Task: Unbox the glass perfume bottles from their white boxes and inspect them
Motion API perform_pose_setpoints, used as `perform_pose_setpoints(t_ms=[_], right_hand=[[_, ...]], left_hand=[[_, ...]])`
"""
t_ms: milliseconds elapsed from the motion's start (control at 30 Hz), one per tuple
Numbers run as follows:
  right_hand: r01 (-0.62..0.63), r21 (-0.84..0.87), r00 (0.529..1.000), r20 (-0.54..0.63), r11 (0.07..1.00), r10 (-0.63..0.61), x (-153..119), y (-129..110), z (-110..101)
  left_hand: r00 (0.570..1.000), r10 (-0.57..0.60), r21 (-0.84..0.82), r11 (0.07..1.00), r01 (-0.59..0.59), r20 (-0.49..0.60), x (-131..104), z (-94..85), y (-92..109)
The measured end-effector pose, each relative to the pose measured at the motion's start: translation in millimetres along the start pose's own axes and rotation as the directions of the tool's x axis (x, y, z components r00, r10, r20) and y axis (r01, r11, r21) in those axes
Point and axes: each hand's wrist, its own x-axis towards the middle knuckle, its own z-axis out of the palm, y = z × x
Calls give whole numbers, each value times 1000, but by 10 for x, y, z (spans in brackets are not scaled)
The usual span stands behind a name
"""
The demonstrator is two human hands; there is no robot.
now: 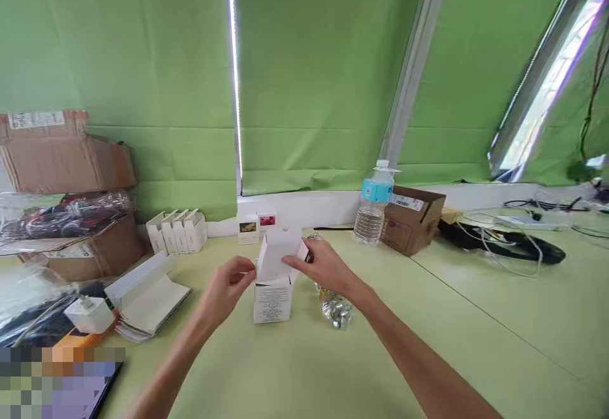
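While the left hand (231, 286) curls left of the white printed carton (273, 305), grip unclear, the right hand (329, 270), angled inward, pinches a white cardboard panel (276, 259) above it.

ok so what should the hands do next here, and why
Probably steady the white box with the left hand: its fingertips are already at the upper left edge, while the right hand has its thumb on the raised white panel above it.
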Motion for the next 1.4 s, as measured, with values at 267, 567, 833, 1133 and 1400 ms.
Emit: perform_pose_setpoints(t_ms=[267,567,833,1133,1400], right_hand=[[41,-125,997,-54,991,-48,-12,-135,10],[21,-126,991,-130,992,-37,-72,-248,-52],[217,-85,959,-166,973,-228,-68,-231,-37],[290,-160,933,-171,944,-316,-59,-174,14],[362,-313,891,-160,878,-424,-51,-131,14]], left_hand=[[998,54,130,990,-59,38,-64,21,71],[997,79,207,976,-73,-21,-69,-6,198],[992,84,209,976,-64,-89,-85,-1,254],[989,69,212,976,-40,-132,-109,-20,318],[986,80,232,972,-44,-148,-99,-35,298]])
